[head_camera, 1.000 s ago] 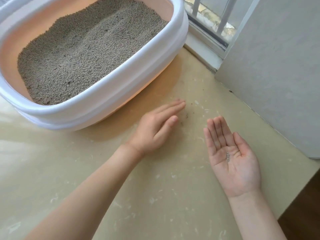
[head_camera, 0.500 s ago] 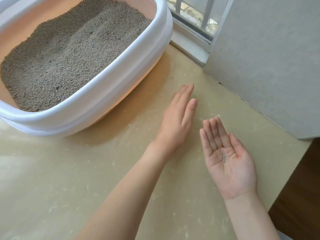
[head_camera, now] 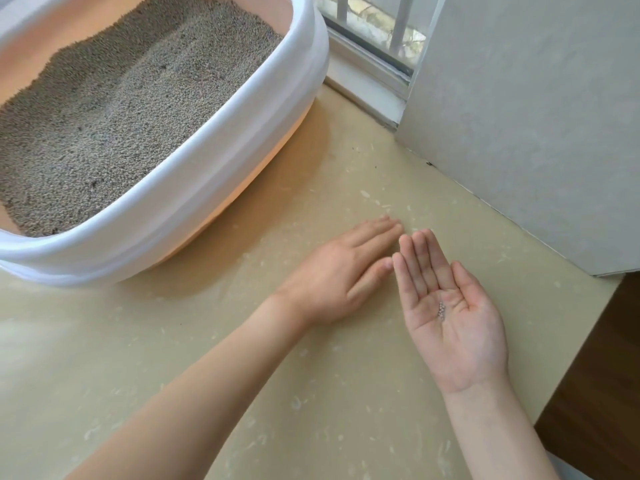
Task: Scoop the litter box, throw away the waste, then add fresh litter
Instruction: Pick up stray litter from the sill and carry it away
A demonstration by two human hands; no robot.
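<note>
Right hand (head_camera: 450, 306) is lying palm up, fingers straight, cradling a few litter grains (head_camera: 441, 310) mid-palm. Left hand (head_camera: 341, 271) is resting flat on the floor (head_camera: 207, 341), fingertips just beside the right's. Litter box (head_camera: 214, 161) is sitting up-left of both hands, grey litter (head_camera: 121, 109) inside.

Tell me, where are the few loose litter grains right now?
In the head view, the litter grains lie in the upturned palm of the right hand, right of the left hand and the litter box.

Bright window (head_camera: 374, 32) daylight — soft shadows; edges bowed, slightly soft.
</note>
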